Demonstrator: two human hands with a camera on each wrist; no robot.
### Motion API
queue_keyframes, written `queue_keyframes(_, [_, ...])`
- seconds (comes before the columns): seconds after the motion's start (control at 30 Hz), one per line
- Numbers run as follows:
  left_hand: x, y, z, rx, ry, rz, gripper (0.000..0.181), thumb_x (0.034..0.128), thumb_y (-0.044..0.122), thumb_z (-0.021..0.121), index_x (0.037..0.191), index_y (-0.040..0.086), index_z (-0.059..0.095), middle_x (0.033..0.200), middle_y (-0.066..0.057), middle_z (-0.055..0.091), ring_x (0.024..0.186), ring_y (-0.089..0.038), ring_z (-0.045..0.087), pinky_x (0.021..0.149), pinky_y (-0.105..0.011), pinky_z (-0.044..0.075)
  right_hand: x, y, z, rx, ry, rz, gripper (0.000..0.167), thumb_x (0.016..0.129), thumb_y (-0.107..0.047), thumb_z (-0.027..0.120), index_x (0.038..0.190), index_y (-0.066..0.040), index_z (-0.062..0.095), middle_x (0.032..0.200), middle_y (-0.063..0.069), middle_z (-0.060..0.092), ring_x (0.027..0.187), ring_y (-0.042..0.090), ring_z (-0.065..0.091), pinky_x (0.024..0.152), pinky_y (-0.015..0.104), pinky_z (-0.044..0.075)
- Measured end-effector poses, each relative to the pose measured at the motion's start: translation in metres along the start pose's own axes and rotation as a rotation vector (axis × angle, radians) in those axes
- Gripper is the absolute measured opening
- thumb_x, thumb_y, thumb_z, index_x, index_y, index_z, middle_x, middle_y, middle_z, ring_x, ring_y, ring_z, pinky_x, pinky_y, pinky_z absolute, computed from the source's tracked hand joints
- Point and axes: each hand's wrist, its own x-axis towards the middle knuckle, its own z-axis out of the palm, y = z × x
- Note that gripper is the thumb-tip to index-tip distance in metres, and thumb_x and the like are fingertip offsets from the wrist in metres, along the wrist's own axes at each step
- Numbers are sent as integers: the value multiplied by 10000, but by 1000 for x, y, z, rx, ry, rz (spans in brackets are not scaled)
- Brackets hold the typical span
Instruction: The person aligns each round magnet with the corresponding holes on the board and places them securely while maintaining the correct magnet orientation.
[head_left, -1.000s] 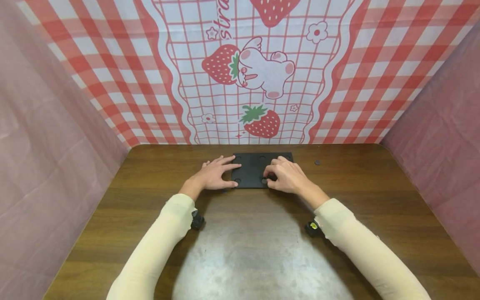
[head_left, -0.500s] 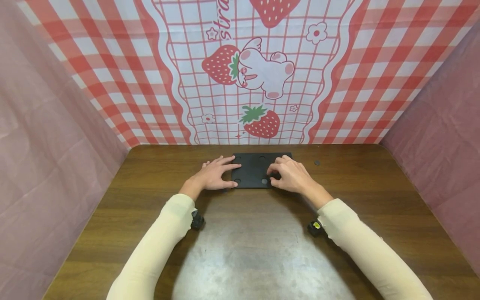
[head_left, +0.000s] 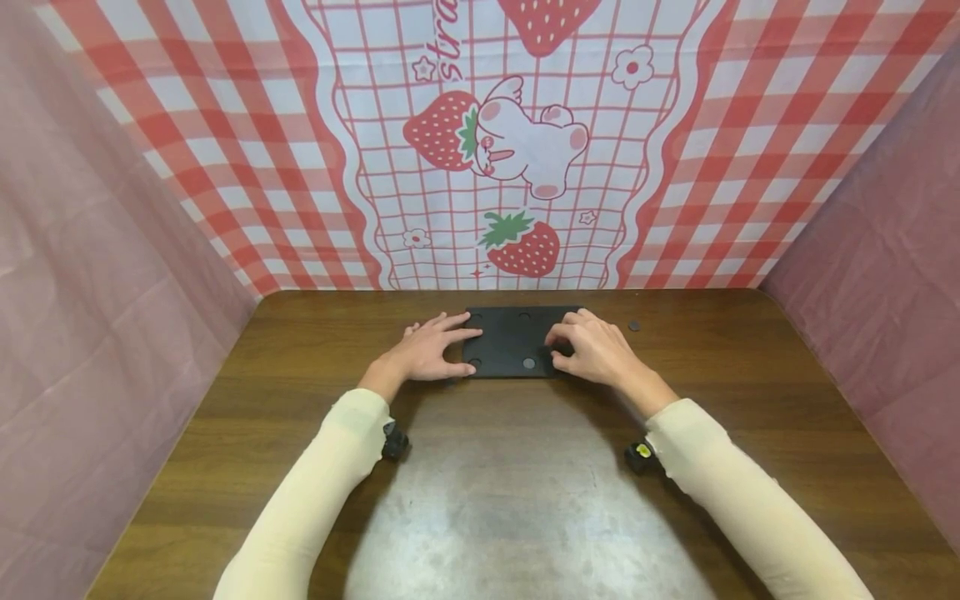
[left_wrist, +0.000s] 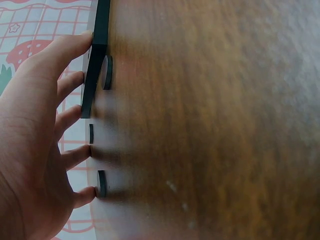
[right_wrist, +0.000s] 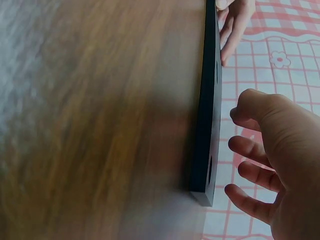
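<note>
A black rectangular board (head_left: 504, 342) with round recesses lies near the table's back edge. My left hand (head_left: 429, 347) is spread at its left side, thumb and nearer fingertips touching it. A small grey disc (head_left: 528, 363) sits in the front middle recess. Over the board's right part hovers my right hand (head_left: 596, 350), its fingers loosely bent; the right wrist view shows nothing between them. In the left wrist view one dark disc (left_wrist: 107, 72) is beside the board, with another disc (left_wrist: 91, 133) and a third disc (left_wrist: 101, 183) near my outer fingers.
Another dark disc (head_left: 634, 326) lies on the wooden table (head_left: 480, 483) to the right of the board. Behind the table hangs a red-and-white strawberry cloth (head_left: 525, 167). Pink curtains (head_left: 877, 225) close off both sides.
My right hand has moved right, away from the front middle recess, leaving the grey disc there in full view. The left hand and the board have stayed in place.
</note>
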Motion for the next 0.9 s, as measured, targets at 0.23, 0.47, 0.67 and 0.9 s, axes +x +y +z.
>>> queue_keyframes(0.23, [-2,3,-1,17,-3,-10,784,1050,603,680,1750,349,433,1923,-6,200,1799,-422,112,1360,-827,149,-2,5,-2,14,8,13,168,915,-232,868,1081,-204,859,1031,37,744,961,245,634,669,429,545])
queue_keyframes(0.47, [-2,4,-1,1,-2,-11,789,1043,593,694,1747,347,438,1922,-11,202,1800,-421,106,1359,-828,148,-4,11,-5,15,13,30,179,916,-234,866,1089,-189,859,1033,54,748,1000,278,656,752,502,588])
queue_keyframes(0.67, [-1,2,0,31,-2,-17,781,1054,611,680,1750,363,428,1924,6,197,1801,-411,115,1362,-819,162,-7,16,-8,5,5,60,190,913,-248,869,1096,-197,854,1049,53,744,1008,279,659,739,523,594])
queue_keyframes(0.9, [-1,2,1,32,-2,-21,786,1051,618,679,1751,363,426,1924,8,196,1802,-407,115,1362,-819,162,-11,20,-10,8,-3,77,190,919,-238,860,1100,-183,851,1059,73,745,1032,306,672,751,562,604])
